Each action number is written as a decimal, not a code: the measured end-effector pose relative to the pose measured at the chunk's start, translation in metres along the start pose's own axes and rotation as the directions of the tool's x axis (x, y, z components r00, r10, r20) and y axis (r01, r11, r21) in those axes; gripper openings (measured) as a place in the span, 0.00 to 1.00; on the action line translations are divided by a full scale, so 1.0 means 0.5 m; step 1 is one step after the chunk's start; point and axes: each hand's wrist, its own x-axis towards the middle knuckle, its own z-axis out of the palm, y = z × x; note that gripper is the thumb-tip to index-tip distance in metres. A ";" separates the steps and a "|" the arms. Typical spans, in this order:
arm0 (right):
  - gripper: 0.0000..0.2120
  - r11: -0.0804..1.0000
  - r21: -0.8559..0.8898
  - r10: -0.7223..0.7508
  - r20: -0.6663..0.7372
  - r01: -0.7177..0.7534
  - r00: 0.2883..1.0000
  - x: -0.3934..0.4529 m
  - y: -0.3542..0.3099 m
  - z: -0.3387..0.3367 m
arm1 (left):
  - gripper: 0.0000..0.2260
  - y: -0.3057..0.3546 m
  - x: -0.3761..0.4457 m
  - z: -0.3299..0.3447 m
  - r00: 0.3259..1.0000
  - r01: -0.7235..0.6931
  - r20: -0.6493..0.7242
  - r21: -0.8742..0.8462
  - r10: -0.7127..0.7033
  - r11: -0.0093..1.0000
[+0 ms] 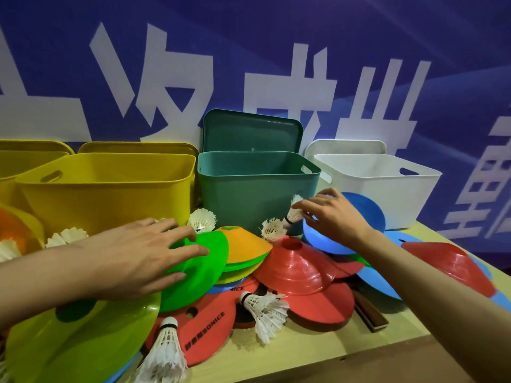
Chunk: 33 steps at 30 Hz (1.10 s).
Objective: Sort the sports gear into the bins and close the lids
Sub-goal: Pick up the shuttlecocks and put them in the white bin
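Observation:
A heap of flat cones, table tennis paddles and white shuttlecocks covers the wooden table (326, 352). My left hand (138, 255) lies spread on a bright green cone (201, 261), fingers apart, not gripping it. My right hand (334, 217) pinches a white shuttlecock (295, 214) in front of the teal bin (257, 194), just above a blue cone (367, 211). Another shuttlecock (273, 230) stands beside a red cone (298, 266). Behind the heap stand a yellow bin (110, 189), the teal bin and a white bin (381, 189), all without lids on.
The teal lid (251, 131) leans on the blue banner wall behind its bin; yellow (138, 147) and white (345, 146) lids stand behind theirs. A second yellow bin (16, 164) sits far left. Red paddles (201, 327) and loose shuttlecocks (265, 310) lie at the front.

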 end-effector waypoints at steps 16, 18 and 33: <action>0.06 0.926 -0.220 0.214 -0.367 -0.308 0.905 0.018 0.194 -0.203 | 0.21 0.023 0.098 -0.021 0.992 -0.101 -0.079 -0.001 0.101 0.995; 0.07 0.884 -0.205 0.351 -0.305 -0.421 0.885 0.026 0.242 -0.182 | 0.21 0.027 0.115 -0.029 0.990 -0.110 -0.088 0.004 0.110 0.994; 0.21 0.994 0.080 0.043 0.393 -0.081 0.919 0.005 0.030 -0.021 | 0.22 0.043 0.131 -0.030 0.990 -0.125 -0.063 -0.025 0.123 0.992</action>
